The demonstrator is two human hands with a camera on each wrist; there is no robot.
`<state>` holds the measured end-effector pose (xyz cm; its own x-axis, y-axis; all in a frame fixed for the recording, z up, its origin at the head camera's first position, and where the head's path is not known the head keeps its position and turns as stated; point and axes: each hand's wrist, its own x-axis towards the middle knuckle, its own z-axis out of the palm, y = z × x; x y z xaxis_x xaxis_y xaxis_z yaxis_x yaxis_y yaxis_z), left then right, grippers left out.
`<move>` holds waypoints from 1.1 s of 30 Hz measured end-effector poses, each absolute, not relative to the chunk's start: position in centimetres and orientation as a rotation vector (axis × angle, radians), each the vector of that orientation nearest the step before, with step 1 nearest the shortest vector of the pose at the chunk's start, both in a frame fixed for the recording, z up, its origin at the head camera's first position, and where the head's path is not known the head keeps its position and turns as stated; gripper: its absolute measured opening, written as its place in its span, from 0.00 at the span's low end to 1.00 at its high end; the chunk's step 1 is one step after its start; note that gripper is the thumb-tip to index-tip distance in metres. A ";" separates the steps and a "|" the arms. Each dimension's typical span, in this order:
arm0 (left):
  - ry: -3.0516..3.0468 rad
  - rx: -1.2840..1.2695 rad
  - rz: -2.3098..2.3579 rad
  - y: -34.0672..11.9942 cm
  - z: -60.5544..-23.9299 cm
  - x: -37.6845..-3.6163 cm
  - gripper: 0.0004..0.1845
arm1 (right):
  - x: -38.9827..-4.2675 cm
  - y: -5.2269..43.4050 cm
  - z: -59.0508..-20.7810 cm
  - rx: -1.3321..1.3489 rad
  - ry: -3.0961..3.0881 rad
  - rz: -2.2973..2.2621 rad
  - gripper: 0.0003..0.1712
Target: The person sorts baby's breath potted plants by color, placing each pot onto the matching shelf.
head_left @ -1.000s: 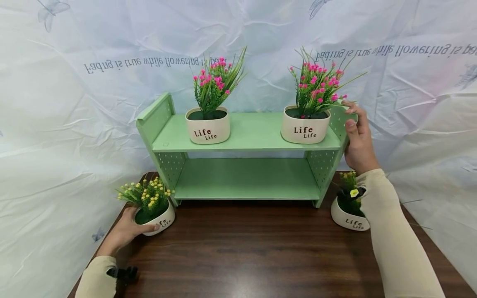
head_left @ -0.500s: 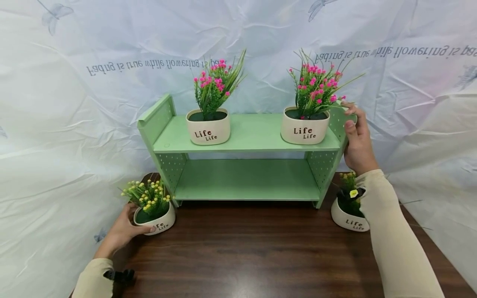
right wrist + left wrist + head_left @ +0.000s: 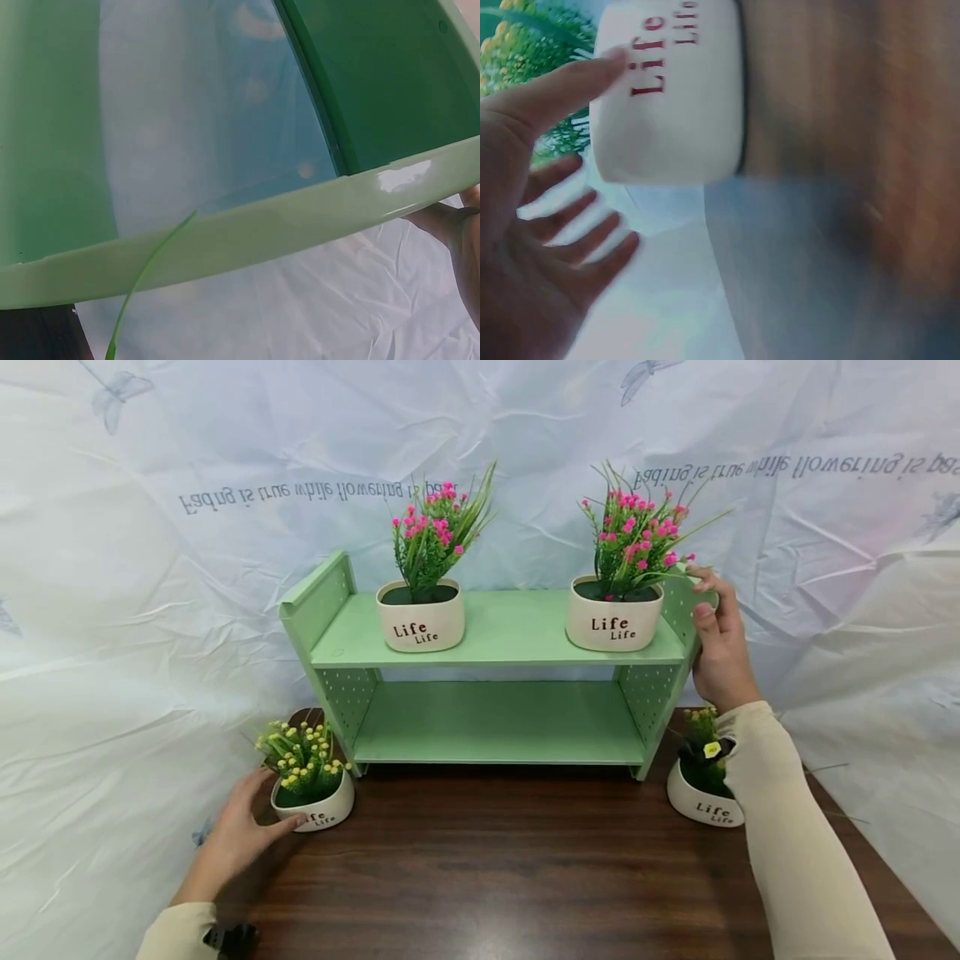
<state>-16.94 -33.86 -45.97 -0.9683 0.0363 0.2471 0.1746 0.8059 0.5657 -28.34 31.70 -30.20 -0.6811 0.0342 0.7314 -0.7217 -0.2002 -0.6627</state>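
Observation:
My left hand (image 3: 236, 835) is beside a white "Life" pot (image 3: 333, 810) with yellow artificial flowers, at the table's left. In the left wrist view its fingers (image 3: 574, 217) are spread apart from the pot; the thumb overlaps the pot's front, and whether it touches cannot be told. My right hand (image 3: 720, 647) grips the right side panel of a green two-tier shelf (image 3: 495, 718). In the right wrist view the panel's edge (image 3: 262, 232) crosses the picture, with only part of the hand showing at the right.
Two white pots with pink flowers, one left (image 3: 423, 625) and one right (image 3: 615, 625), stand on the upper tier. Another yellow-flowered pot (image 3: 693, 797) sits at the right, partly behind my right sleeve. The brown table (image 3: 487, 860) meets a printed cloth backdrop (image 3: 525, 410).
My left hand has loosened from the yellow-flowered pot and drawn back down and left, fingers spreading. The pot has shifted slightly, its flowers more upright. My right hand stays on the shelf.

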 end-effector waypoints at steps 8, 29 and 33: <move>-2.368 -0.481 -0.488 -32.5 -46.2 -15.1 0.26 | -28.6 31.7 -29.9 0.822 -1.548 1.905 0.24; -2.425 -0.502 -0.201 -31.9 -46.6 -14.5 0.15 | -28.6 31.5 -30.3 0.821 -1.541 1.912 0.22; -2.427 -0.519 -0.201 -32.0 -46.6 -14.6 0.14 | -28.5 31.6 -30.3 0.819 -1.541 1.914 0.23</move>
<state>-14.58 -31.99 -46.58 -0.7173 0.3155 0.6213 0.4135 0.9104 0.0152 -28.50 31.57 -30.32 -0.6666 0.0390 0.7444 -0.7356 -0.1962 -0.6484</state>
